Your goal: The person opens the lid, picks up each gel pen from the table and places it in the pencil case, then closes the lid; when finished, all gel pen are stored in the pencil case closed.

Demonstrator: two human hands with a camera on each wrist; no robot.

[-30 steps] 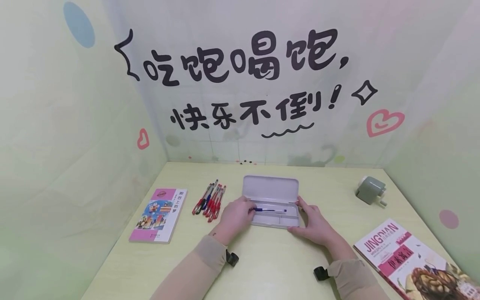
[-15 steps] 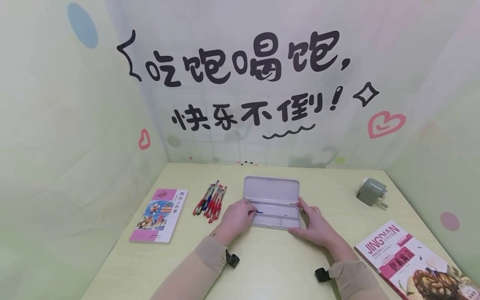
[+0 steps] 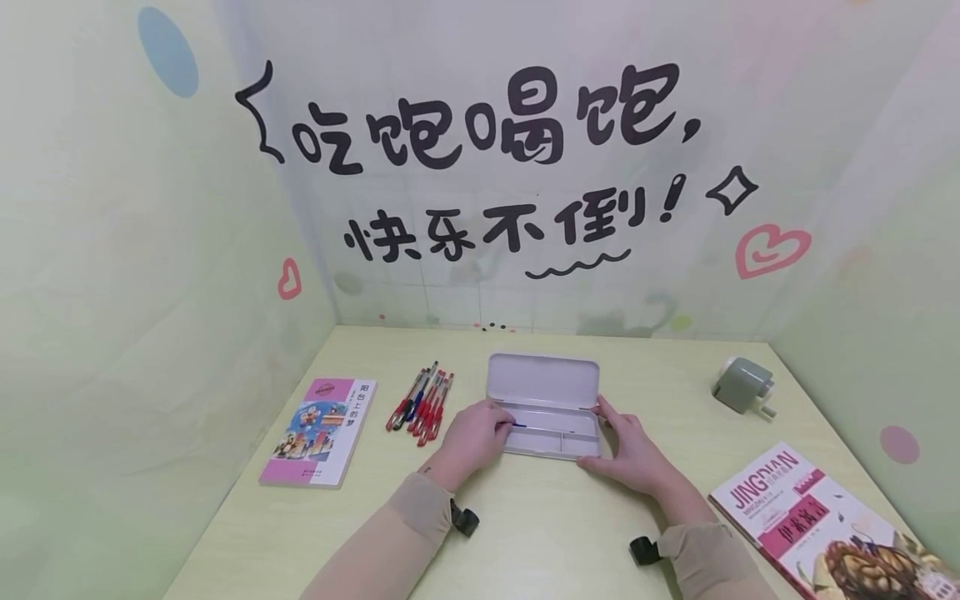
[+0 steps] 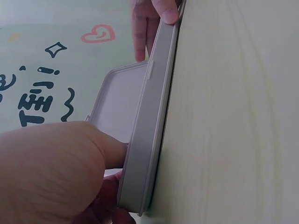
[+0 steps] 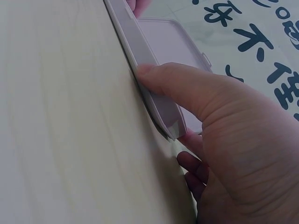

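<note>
A pale lilac pencil case [image 3: 543, 443] lies on the table with its lid [image 3: 543, 379] raised at the back. Its tray is split into a long rear compartment and smaller front ones. My left hand [image 3: 472, 435] reaches over the case's left end, thumb inside, pinching the blue end of a pen [image 3: 518, 425]; the pen lies low along the rear compartment, mostly hidden behind the divider. With the thumb on the front wall and fingers around the right end, my right hand [image 3: 630, 450] grips the case, as the right wrist view shows.
Left of the case lies a bunch of red, blue and black pens [image 3: 423, 404], beside a pink-and-white book [image 3: 318, 432]. A grey crank pencil sharpener [image 3: 742, 383] stands at the back right. A magazine [image 3: 817, 517] lies at the front right. Fabric walls [image 3: 480, 292] enclose the table.
The blue pen has gone down into the rear compartment, so its barrel no longer shows above the divider. Both hands have stayed at the case's ends.
</note>
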